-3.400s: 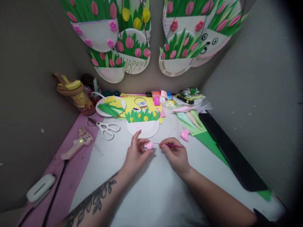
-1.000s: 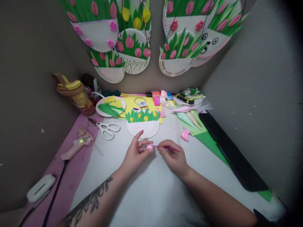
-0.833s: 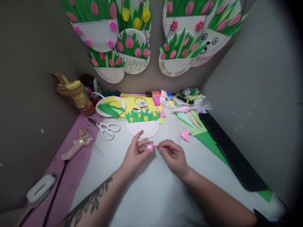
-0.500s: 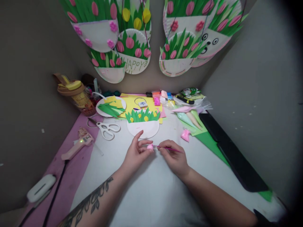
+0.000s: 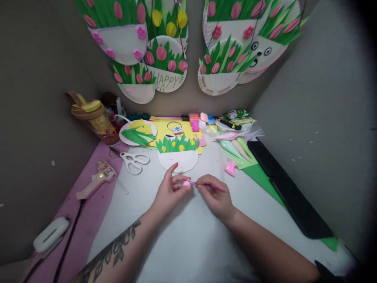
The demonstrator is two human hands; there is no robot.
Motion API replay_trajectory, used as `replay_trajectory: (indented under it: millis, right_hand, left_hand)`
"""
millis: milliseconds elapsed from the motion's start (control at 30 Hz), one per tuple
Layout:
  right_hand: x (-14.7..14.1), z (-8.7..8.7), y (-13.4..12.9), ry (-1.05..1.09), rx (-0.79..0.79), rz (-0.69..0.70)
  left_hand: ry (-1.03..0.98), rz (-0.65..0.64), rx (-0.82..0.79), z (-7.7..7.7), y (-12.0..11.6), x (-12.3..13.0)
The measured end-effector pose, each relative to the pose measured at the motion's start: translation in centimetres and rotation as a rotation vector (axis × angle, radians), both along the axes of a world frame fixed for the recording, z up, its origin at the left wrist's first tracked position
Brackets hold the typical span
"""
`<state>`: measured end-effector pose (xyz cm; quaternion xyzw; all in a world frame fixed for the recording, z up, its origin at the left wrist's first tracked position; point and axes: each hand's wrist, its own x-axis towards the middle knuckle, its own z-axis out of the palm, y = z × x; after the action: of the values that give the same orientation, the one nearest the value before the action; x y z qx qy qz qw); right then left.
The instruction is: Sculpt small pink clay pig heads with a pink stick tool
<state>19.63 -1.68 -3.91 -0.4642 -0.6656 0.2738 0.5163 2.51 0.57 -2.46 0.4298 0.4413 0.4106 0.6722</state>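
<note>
- In the head view, the left hand point(image 5: 168, 189) had thumb and fingers closed narrowly around a small pink lump point(image 5: 186, 183), its index finger lifted away.
- The right hand point(image 5: 216, 192) was gripping a thin magenta tool point(image 5: 212, 186) like a pencil, pointing it toward the other hand.
- That pink lump sat between the two hands, above the white table covering point(image 5: 182, 236); the tool's tip reached its edge, though I couldn't tell whether it pressed in.
- Just beyond the left fingertips lay a half-round white plate point(image 5: 178, 160) with green paper grass and yellow tulips, a short pink mark on its front.
- Farther ahead of the hands, a small white tag point(image 5: 177, 129) bore a dark, character-like mark I couldn't make out.
- On the wall ahead, high above the left hand, one plate basket point(image 5: 166, 80) read "HAPPY" in capitals; the line under it was too cut off to read.
- Beyond the right hand was a knotted pink bag point(image 5: 230, 168), and farther back a green packet point(image 5: 236, 114) whose print was too small to read.
- Left of the left hand lay white-handled scissors point(image 5: 134, 163) and a pink glue gun point(image 5: 98, 179), its green light lit.
</note>
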Motion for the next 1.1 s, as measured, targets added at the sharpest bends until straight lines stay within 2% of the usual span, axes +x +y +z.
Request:
replay_trajectory:
  millis: [333, 1100]
  right_hand:
    - [0.00, -0.26, -0.01, 0.010, -0.003, 0.006]
    - [0.02, -0.37, -0.05, 0.015, 0.015, 0.015]
  left_hand:
    - [0.003, -0.014, 0.042, -0.47, 0.00, -0.01]
    - [0.038, -0.019, 0.061, -0.38, 0.01, -0.07]
